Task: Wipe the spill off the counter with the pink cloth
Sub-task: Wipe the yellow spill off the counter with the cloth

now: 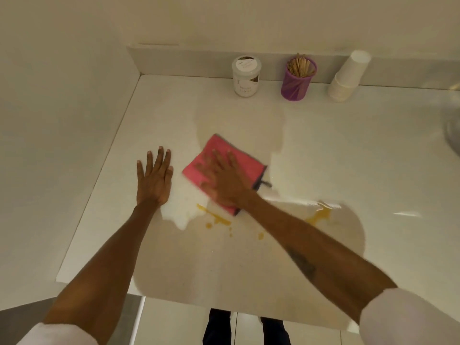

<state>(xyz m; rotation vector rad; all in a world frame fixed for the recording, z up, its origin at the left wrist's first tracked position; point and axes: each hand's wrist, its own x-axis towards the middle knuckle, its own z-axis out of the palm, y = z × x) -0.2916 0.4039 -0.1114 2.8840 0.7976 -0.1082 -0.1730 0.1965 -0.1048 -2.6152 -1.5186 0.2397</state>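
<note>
A folded pink cloth (214,150) lies flat on the white counter (348,150), near its middle. My right hand (224,178) presses down on the cloth with fingers spread, and it looks blurred. My left hand (154,179) rests flat on the bare counter just left of the cloth, fingers apart, holding nothing. Yellow-orange spill (216,217) streaks and drops sit right in front of the cloth, with another yellow patch (319,216) to the right of my right forearm. A small dark loop sticks out from the cloth's right edge.
Along the back wall stand a white-lidded jar (246,75), a purple cup of wooden stir sticks (298,78) and a leaning stack of white paper cups (347,77). A wall bounds the counter on the left. The counter's front edge is close to my body.
</note>
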